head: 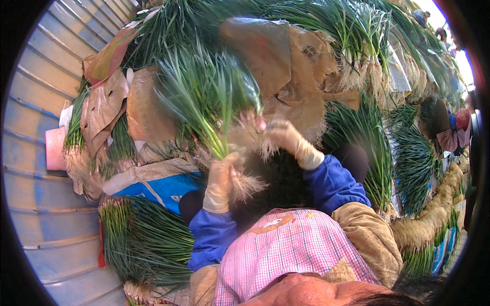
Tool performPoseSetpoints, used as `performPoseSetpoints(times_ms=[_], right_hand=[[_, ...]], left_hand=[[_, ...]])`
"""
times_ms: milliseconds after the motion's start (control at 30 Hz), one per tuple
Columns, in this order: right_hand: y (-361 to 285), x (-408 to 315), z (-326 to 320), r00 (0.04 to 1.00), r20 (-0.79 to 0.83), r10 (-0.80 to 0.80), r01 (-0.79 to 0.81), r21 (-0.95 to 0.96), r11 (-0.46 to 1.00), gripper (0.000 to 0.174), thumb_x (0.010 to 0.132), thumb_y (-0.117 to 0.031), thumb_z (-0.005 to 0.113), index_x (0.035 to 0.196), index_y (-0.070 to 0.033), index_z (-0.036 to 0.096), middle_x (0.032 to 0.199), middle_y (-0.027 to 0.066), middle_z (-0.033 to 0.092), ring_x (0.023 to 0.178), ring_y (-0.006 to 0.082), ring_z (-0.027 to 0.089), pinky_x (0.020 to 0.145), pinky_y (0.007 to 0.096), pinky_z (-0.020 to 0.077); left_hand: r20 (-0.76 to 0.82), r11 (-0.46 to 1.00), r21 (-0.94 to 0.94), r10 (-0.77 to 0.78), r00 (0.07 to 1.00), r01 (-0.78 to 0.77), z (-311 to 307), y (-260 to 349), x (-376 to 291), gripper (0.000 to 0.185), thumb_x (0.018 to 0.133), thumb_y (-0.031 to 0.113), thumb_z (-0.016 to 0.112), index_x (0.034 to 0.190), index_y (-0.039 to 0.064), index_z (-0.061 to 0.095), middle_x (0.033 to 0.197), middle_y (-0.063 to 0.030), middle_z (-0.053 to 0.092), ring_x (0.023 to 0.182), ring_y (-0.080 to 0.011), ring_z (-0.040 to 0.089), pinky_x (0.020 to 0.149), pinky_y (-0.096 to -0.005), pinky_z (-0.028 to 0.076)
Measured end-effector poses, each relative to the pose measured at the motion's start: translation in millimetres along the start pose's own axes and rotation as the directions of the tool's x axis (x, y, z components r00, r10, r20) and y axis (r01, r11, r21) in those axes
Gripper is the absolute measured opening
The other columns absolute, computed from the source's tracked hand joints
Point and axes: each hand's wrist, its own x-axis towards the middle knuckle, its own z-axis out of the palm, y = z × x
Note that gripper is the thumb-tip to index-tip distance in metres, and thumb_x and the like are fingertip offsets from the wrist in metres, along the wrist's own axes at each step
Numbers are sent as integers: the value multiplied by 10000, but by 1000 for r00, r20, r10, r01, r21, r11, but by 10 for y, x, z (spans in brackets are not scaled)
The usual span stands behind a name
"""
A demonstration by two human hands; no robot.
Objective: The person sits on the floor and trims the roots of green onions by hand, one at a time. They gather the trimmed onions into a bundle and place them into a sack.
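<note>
My left hand (219, 181), in a pale thin glove, grips a small bunch of spring onions (216, 139) low on the stalks. The leaves point up and away from me, and the whitish roots (248, 186) hang out past my fingers on the right. My right hand (285, 139), gloved too, is at the root end of a larger heap of spring onions (214, 84). Its fingers are beside the pinkish bulbs and pale roots (268, 147); blur hides whether they pinch a stalk. The gap between my hands and lap is dark.
Brown sacking (302, 76) covers part of the heap. Sorted bundles lie to my left (149, 237) and right (363, 153), with more (415, 168) beyond. A blue-and-white sack (160, 187) lies by my left knee. A corrugated metal wall (49, 183) borders the left. Another person (472, 126) is at far right.
</note>
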Motion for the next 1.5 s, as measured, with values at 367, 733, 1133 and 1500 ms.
performPoseSetpoints(times_ms=[367, 733, 1133, 1500], right_hand=[[-120, -171, 464, 928, 65, 366, -367, 316, 875, 321, 888, -343, 493, 860, -50, 623, 673, 49, 604, 567, 169, 537, 518, 314, 437], [59, -162, 692, 967, 74, 246, -198, 824, 531, 294, 892, -254, 409, 630, -120, 407, 499, 26, 379, 402, 172, 325, 425, 322, 319], [530, -69, 120, 972, -235, -21, -105, -511, 853, 243, 845, -303, 539, 915, -101, 655, 839, 113, 657, 807, 300, 628, 724, 375, 486], [242, 478, -38, 955, -293, 47, -260, -750, 608, 419, 839, -487, 495, 928, -123, 681, 884, 171, 654, 864, 319, 627, 770, 408, 477]], left_hand=[[49, 989, 142, -37, 998, 30, 214, -160, -19, 159, 802, 16, 608, 944, 33, 538, 839, -151, 667, 533, -138, 595, 440, -234, 465], [-47, 957, 292, 21, 999, -6, 184, 46, -160, 104, 730, 36, 634, 826, 34, 594, 622, -24, 590, 438, -79, 498, 388, -205, 368], [286, 921, -230, 374, 882, -316, 217, 1257, -758, 251, 869, 191, 530, 844, -59, 515, 476, 1, 447, 383, -48, 381, 404, -213, 414], [-144, 990, 124, -49, 988, 67, 20, 365, -224, 216, 785, 109, 683, 987, 93, 606, 687, -11, 583, 431, -55, 451, 364, -177, 346]])
